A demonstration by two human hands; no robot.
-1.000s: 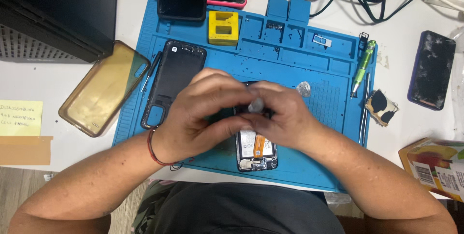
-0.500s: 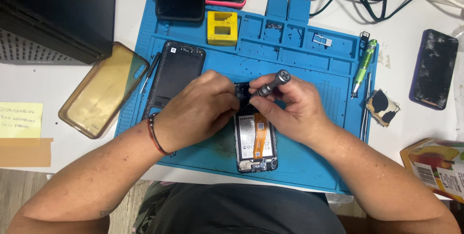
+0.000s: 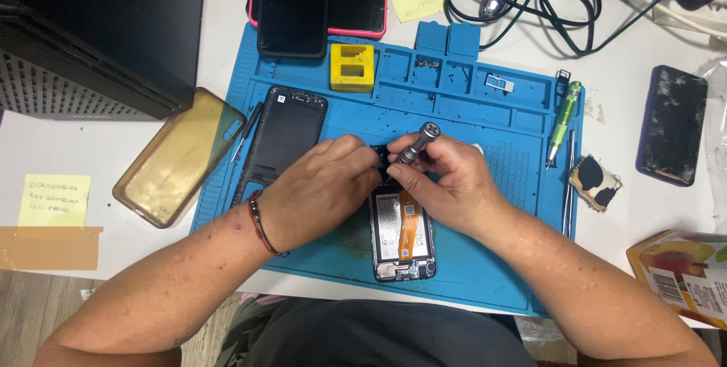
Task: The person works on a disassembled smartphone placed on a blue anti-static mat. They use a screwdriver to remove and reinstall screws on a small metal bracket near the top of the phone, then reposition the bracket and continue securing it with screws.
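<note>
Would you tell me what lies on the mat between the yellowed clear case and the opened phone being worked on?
In the head view, a black phone back cover lies between the case and the opened phone.

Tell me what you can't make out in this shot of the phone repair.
- Head view: screwdriver tip, hidden behind the right hand fingers.
- Top of the opened phone, covered by both hands; left hand overlaps it.
- Colourful box, cut off by the right edge.

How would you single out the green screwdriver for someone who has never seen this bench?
Start at the blue work mat and go to its right edge. The green screwdriver lies there lengthwise, above thin metal tweezers. It is the only bright green tool; the right hand holds a grey one.
</note>
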